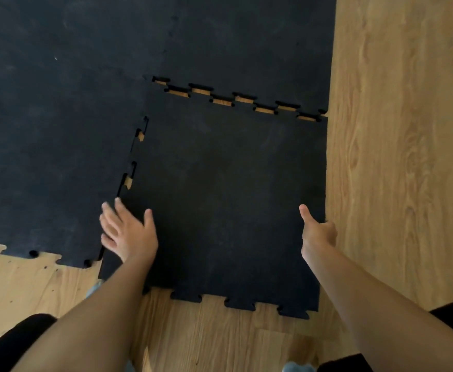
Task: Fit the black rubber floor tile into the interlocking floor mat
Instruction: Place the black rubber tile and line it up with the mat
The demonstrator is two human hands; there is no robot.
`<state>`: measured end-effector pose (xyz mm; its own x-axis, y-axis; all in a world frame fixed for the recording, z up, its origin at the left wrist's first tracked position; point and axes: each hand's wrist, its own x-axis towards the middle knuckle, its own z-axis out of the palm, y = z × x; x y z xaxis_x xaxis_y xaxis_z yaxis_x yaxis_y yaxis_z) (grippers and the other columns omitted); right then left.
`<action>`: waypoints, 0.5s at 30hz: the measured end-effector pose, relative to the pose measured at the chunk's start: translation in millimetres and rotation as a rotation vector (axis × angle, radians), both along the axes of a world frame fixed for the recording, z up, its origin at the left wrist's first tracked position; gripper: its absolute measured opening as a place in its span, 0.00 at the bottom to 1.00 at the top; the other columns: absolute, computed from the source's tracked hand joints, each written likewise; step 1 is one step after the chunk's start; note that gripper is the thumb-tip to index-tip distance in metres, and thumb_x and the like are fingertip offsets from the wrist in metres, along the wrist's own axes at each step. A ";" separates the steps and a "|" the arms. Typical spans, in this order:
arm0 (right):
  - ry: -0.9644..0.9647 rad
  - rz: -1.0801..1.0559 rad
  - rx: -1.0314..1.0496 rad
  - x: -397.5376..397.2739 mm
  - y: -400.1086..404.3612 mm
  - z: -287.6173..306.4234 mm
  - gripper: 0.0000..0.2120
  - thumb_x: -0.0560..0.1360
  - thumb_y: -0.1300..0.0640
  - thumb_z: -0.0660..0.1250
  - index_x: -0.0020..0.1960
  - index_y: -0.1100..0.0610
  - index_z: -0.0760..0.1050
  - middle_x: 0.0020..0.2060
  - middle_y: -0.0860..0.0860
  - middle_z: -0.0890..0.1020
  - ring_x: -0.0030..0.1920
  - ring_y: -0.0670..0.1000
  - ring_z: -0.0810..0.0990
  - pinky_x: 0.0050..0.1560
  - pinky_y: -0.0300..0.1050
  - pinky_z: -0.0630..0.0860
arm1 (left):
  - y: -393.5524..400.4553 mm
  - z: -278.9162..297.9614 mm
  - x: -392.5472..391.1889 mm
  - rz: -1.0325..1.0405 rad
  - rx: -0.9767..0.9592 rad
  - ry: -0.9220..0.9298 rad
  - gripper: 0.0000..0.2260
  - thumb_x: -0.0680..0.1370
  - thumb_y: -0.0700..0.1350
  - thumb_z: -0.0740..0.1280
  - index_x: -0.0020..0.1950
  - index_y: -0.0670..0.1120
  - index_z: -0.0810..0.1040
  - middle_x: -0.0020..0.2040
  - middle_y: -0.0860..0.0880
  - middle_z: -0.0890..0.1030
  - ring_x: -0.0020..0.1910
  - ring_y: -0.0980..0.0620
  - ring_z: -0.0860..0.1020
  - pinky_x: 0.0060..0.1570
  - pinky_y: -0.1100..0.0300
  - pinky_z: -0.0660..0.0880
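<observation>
The loose black rubber tile lies in the corner notch of the interlocking floor mat. Wood shows through gaps along the tile's far edge and at two spots on its left edge, where the teeth sit unmeshed. My left hand rests flat with fingers spread on the tile's left edge, over the seam with the mat. My right hand grips the tile's right edge, thumb on top and fingers curled under the rim. The tile's near edge shows free teeth over bare floor.
Wooden floor runs along the right of the mat and in front of the tile. The mat's near left edge has open teeth over wood. My knees in dark clothing sit at the bottom corners.
</observation>
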<state>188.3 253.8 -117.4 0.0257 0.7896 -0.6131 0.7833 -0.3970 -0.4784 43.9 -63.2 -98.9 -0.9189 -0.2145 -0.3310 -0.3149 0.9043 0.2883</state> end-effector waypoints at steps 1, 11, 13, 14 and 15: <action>0.002 0.018 0.014 1.8 -0.8 -2.1 0.34 0.63 0.29 0.72 0.52 0.53 0.64 0.51 0.56 0.72 0.51 0.60 0.72 0.64 0.64 0.72 | -4.5 -0.3 5.1 0.067 -0.002 -0.002 0.32 0.80 0.57 0.59 0.78 0.47 0.50 0.78 0.43 0.52 0.76 0.42 0.51 0.71 0.40 0.51; 0.056 -0.249 0.058 -9.8 -10.1 10.2 0.41 0.67 0.32 0.72 0.71 0.55 0.69 0.61 0.52 0.77 0.61 0.56 0.77 0.65 0.57 0.73 | -19.2 6.2 -26.5 0.171 0.019 -0.043 0.29 0.78 0.62 0.60 0.69 0.41 0.66 0.67 0.40 0.72 0.64 0.38 0.71 0.62 0.40 0.65; 0.067 -0.276 0.073 -10.7 -9.8 11.8 0.42 0.66 0.30 0.72 0.70 0.55 0.70 0.60 0.52 0.79 0.60 0.56 0.78 0.64 0.56 0.74 | -27.2 7.7 -27.1 0.097 0.054 -0.028 0.30 0.78 0.62 0.61 0.69 0.40 0.66 0.66 0.39 0.72 0.62 0.38 0.72 0.59 0.40 0.71; 0.093 -0.270 0.066 -9.9 -8.1 11.9 0.41 0.67 0.30 0.71 0.69 0.56 0.71 0.56 0.52 0.80 0.56 0.54 0.79 0.63 0.55 0.75 | -31.4 8.5 -28.7 0.077 0.081 -0.032 0.30 0.78 0.62 0.61 0.69 0.40 0.66 0.65 0.39 0.73 0.61 0.38 0.73 0.56 0.41 0.73; 0.140 -0.258 0.053 -8.8 -6.1 10.0 0.41 0.67 0.30 0.71 0.68 0.59 0.71 0.50 0.51 0.80 0.51 0.53 0.79 0.61 0.54 0.76 | -33.8 9.8 -30.9 0.071 0.109 -0.045 0.30 0.78 0.62 0.60 0.69 0.40 0.67 0.64 0.39 0.74 0.60 0.38 0.73 0.54 0.42 0.74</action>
<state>179.5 247.8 -107.4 0.1475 0.7988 -0.5832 0.5843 -0.5462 -0.6002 13.0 -97.1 -89.2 -0.8864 -0.2393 -0.3964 -0.3921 0.8431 0.3679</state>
